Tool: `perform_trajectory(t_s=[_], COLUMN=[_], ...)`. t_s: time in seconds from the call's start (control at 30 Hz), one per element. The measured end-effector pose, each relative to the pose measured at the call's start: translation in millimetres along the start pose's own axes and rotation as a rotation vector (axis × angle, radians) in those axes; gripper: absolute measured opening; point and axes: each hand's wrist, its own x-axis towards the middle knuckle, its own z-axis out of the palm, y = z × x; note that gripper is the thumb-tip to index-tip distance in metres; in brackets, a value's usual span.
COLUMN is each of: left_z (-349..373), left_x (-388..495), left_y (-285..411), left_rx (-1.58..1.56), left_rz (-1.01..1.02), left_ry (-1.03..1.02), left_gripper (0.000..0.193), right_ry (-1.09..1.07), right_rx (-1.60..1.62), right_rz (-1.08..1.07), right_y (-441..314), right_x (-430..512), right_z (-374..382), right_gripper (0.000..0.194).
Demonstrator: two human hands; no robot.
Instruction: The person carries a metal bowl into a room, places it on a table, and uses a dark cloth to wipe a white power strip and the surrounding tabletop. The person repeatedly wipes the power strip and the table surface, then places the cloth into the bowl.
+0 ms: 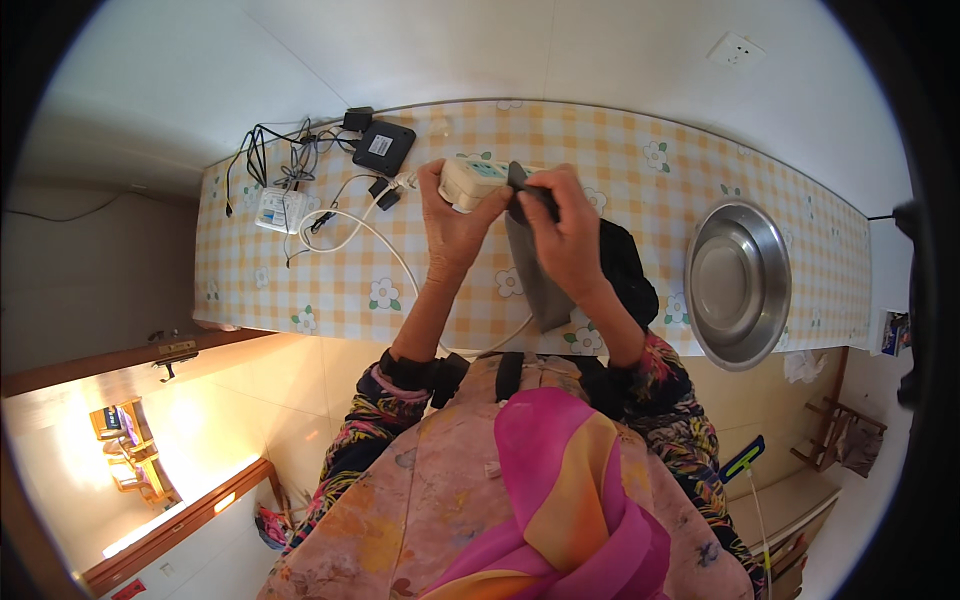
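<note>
My left hand (pixel 459 225) grips a white power strip (pixel 474 180) by its left end, above the checked tablecloth (pixel 345 277). In my right hand (pixel 559 225) is a grey cloth (pixel 541 289), pinched against the strip's right part, with its lower end hanging towards the table's front edge. The strip's far end is mostly hidden by the cloth and fingers. A white cable (pixel 397 259) loops left of my left hand and runs down past the table's front edge. Behind my right forearm lies a black cloth item (pixel 628 274).
A steel basin (pixel 724 281) stands at the right, its rim over the front edge. At the back left lie a black box device (pixel 384 148), a white box device (pixel 281 211) and tangled black cables (pixel 259 154). A wall socket (pixel 736 51) is at the upper right.
</note>
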Motion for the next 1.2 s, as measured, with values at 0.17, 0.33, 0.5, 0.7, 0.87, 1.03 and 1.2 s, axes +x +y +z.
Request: perform_trajectory(t_s=[0.17, 0.33, 0.5, 0.7, 0.87, 1.03, 1.2], left_z=[14, 26, 30, 28, 26, 18, 6], left_x=[-1, -6, -16, -21, -20, -18, -6], left_y=[4, 2, -1, -4, -2, 1, 1], left_rx=[-0.22, -0.12, -0.02, -0.286, -0.196, -0.159, -0.256], left_rz=[0.053, -0.023, -0.01, -0.034, -0.078, 0.016, -0.043], left_ry=[-0.003, 0.046, 0.037, 0.081, 0.069, 0.05, 0.093], left_gripper=[0.066, 0.069, 0.072, 0.069, 0.069, 0.07, 0.069], right_ry=[0.143, 0.197, 0.13, 0.264, 0.206, 0.321, -0.02], right_rx=[-0.206, -0.036, -0.134, -0.081, -0.168, -0.125, 0.013], right_rz=[-0.107, 0.202, -0.118, 0.199, 0.066, 0.321, 0.56], right_y=[19, 23, 18, 15, 22, 58, 44], right_x=[-4, -8, -2, -3, -10, -17, -55], right_z=[6, 12, 11, 12, 20, 0, -8], right_gripper=[0.013, 0.011, 0.01, 0.009, 0.008, 0.007, 0.017])
